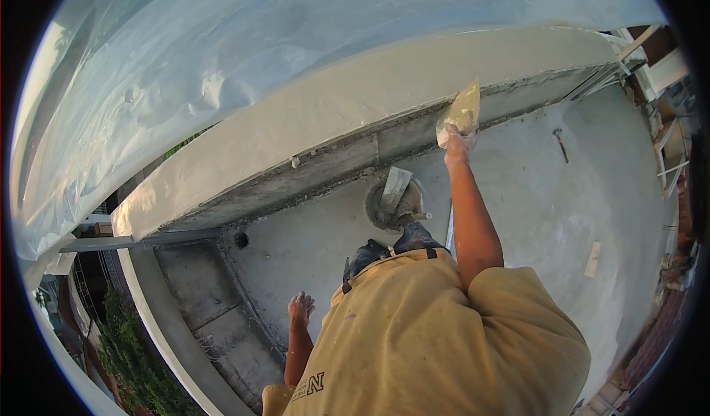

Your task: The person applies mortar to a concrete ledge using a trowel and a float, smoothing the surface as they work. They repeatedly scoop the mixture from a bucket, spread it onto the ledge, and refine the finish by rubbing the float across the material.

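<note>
While R hand (458, 147) clenches its grip on a trowel (461, 108) held vs the parapet wall (333, 105), above the bucket (373, 207), L hand (299, 311) hangs at side, grip released, empty.

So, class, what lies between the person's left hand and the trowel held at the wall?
In the head view, a round bucket with a flat tool in it sits between the left hand and the trowel.
</note>
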### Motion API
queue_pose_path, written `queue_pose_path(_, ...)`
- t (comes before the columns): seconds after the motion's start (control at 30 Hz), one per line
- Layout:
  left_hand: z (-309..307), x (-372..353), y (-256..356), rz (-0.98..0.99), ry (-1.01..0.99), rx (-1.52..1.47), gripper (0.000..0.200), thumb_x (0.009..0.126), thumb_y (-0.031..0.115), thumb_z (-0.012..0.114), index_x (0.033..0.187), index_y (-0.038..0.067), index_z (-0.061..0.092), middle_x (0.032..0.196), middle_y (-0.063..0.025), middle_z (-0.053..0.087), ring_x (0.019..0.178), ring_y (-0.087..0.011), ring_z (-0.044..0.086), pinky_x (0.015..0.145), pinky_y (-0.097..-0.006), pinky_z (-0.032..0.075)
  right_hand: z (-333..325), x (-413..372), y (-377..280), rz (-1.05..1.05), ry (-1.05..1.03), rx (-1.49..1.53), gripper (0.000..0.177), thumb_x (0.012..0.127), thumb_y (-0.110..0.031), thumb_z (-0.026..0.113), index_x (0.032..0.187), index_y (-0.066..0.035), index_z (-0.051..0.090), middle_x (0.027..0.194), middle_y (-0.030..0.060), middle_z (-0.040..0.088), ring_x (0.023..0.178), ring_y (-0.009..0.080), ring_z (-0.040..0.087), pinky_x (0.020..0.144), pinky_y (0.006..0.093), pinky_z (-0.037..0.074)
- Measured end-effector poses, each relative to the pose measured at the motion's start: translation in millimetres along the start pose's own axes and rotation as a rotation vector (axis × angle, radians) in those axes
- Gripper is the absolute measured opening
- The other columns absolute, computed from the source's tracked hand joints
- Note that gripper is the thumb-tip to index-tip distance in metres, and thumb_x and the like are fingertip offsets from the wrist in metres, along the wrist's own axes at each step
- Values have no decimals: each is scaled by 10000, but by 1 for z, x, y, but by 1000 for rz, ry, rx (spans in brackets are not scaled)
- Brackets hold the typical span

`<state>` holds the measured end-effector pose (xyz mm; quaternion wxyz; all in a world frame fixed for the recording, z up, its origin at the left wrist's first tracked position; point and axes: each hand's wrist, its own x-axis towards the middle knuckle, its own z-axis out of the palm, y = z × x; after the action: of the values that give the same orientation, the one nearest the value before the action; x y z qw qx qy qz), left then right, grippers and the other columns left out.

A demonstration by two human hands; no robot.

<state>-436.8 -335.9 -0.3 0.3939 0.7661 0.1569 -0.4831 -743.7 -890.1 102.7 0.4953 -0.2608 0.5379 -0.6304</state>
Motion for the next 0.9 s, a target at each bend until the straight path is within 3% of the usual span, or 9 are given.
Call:
queue_pose_path(0.17, 37, 1, -4, -21, -134, 88, 416, 947, 281, 538, 1285, 42, 490, 1124, -147, 625, 950, -251, 629, 758, -365, 510, 19, -65, 18, 185, -87, 8, 560, 752, 19, 705, 1244, 6, 439, 1195, 144, 560, 1046, 238, 588, 862, 364, 498)
queue_pose_path(0.23, 54, -1, -3, 133, -212, 411, 422, 946, 280, 540, 1286, 36, 488, 1123, -148, 626, 949, -253, 630, 760, -368, 508, 24, -86, 44, 284, -207, 94, 575, 743, 68, 681, 1261, -2, 440, 1160, 118, 578, 1024, 222, 596, 864, 343, 500)
queue_pose_path(0.33, 72, 14, -3, 151, -294, 485, 429, 943, 279, 542, 1290, 32, 487, 1120, -148, 627, 951, -259, 630, 760, -369, 506, 27, -114, 21, 430, -508, 208, 454, 773, 30, 695, 1191, -9, 523, 1128, 93, 604, 1020, 207, 613, 868, 355, 514)
queue_pose_path(0.4, 90, 18, 7, -44, -264, 266, 431, 944, 281, 542, 1292, 34, 486, 1120, -148, 628, 952, -262, 629, 756, -372, 506, 20, -119, -6, 617, -556, 424, 412, 812, -1, 660, 1199, -20, 521, 1124, 95, 605, 1040, 223, 608, 892, 388, 509)
queue_pose_path(0.47, 105, 18, 25, -13, -224, 270, 431, 945, 283, 540, 1294, 36, 486, 1127, -147, 624, 960, -264, 629, 763, -376, 505, 7, -101, -43, 595, -595, 499, 371, 842, -41, 628, 1197, -32, 522, 1126, 96, 602, 1056, 241, 602, 915, 413, 497)
queue_pose_path(0.6, 123, 21, 60, 83, -189, 193, 444, 942, 292, 542, 1305, 45, 479, 1162, -155, 608, 991, -272, 625, 776, -384, 497, -54, -22, -92, 624, -551, 644, 331, 869, -117, 595, 1187, -56, 526, 1130, 102, 591, 1075, 269, 587, 947, 453, 469)
queue_pose_path(0.73, 157, 14, 71, 134, -80, 83, 453, 932, 284, 552, 1307, 46, 465, 1170, -169, 601, 987, -280, 625, 725, -358, 497, -133, 96, -137, 297, -428, 629, 394, 846, -186, 602, 1206, -49, 523, 1151, 116, 594, 1077, 295, 585, 932, 469, 469)
queue_pose_path(0.9, 251, -19, 28, 70, 3, -47, 438, 933, 280, 546, 1295, 46, 466, 1184, -178, 592, 998, -284, 621, 733, -363, 506, -240, 295, -153, 139, -206, 411, 392, 843, -156, 611, 1204, -37, 519, 1144, 105, 593, 1071, 279, 590, 926, 430, 480)
